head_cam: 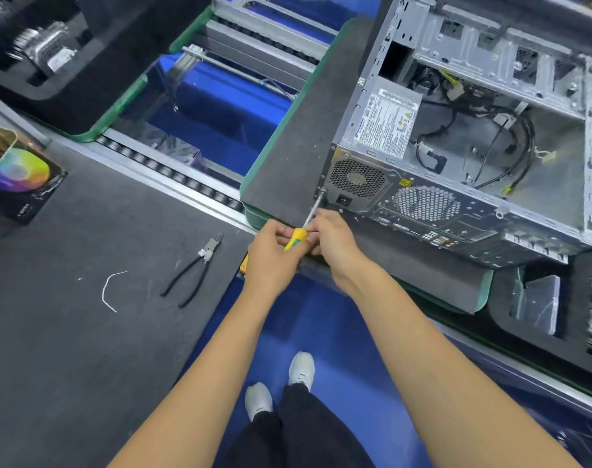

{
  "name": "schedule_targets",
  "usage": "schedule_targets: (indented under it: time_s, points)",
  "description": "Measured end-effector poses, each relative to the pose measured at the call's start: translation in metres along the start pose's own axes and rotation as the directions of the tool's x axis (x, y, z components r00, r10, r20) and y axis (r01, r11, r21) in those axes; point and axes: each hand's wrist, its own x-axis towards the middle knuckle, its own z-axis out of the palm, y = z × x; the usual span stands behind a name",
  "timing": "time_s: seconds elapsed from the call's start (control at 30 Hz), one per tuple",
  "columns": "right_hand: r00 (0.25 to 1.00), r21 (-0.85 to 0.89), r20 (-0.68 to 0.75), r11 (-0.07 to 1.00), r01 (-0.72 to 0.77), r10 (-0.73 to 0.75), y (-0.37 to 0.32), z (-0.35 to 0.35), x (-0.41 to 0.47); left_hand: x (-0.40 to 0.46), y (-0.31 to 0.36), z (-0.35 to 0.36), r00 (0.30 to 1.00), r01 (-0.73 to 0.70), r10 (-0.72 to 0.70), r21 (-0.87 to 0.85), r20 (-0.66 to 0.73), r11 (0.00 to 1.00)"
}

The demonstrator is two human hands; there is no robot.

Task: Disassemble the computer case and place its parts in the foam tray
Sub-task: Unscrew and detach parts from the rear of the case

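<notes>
Computer case (pixel 473 136) ran off frame right. Both hands (pixel 271 248) gripped screwdriver (pixel 303 228), hiding its handle. Pliers (pixel 195 268) lay on counter (pixel 68 315).

In front of you a grey foam-topped pallet (pixel 288 153) with a green edge sits on the roller conveyor (pixel 173 177), and the open computer case (pixel 473 146) lies on its side directly on that pad. To your left, the dark grey tabletop (pixel 85 332) carries a pair of black-handled pliers (pixel 195 268), a bent white cable tie (pixel 109 290) just left of them, and a box printed with a rainbow-coloured fan (pixel 16 177) at the far left edge. A black foam tray (pixel 68 96) rests on another green-edged pallet up the line, and a second black foam tray (pixel 541 309) sits at your right. Below, your feet stand on the blue floor (pixel 338 332).
</notes>
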Motion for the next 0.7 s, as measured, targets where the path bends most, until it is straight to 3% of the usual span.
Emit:
schedule_targets:
  time_s: [0.2,0.43,0.53,0.7]
  points:
    - [0.991,0.409,0.127,0.907,-0.096,0.048,-0.012,-0.008,0.021,-0.002,0.007,-0.003,0.999,0.017,-0.019,0.074,0.029,0.997]
    - [0.986,0.525,0.146,0.839,-0.143,0.077,-0.015,-0.008,0.026,-0.009,0.016,0.001,1.0,0.009,-0.017,0.401,0.018,0.916]
    - [0.984,0.533,0.145,0.83,-0.165,0.102,-0.017,-0.01,0.024,-0.01,0.019,0.006,0.998,-0.039,0.025,0.267,0.056,0.963]
    - [0.979,0.574,0.159,0.795,-0.196,0.127,-0.014,-0.012,0.022,-0.012,0.013,0.0,0.998,0.047,-0.04,0.154,-0.051,0.987]
